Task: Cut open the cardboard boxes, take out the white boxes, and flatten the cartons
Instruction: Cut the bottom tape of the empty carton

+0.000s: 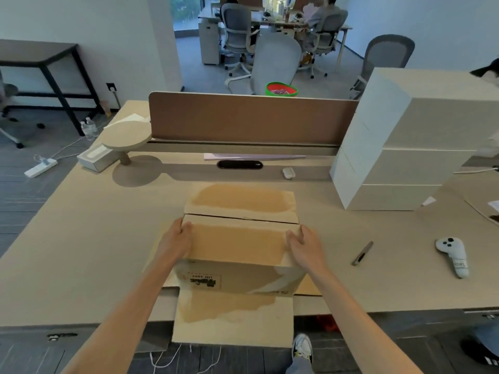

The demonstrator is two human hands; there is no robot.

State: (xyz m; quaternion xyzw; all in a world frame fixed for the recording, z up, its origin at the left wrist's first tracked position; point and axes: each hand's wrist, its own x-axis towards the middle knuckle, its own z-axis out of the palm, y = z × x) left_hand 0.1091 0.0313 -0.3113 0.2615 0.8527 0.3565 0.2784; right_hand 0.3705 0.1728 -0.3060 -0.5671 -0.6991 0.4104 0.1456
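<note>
Cardboard carton (240, 240): one, at near tabletop (81, 252) edge.
White boxes (399, 171): three, stacked at right edge.
Cutter (362, 253): one.
White controller (453, 256): one.
Tissue box (93, 159): one, at left edge.
Hands: two, left hand (175, 240) and right hand (306, 245).

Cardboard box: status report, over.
Left hand and right hand grip the cardboard box top edges. Top flaps closed, near flap overhangs desk. Cutter lies apart, right.

Carton (237, 244) on desk (81, 238); cutter (362, 253) right; white boxes (405, 157) stacked behind.
</note>
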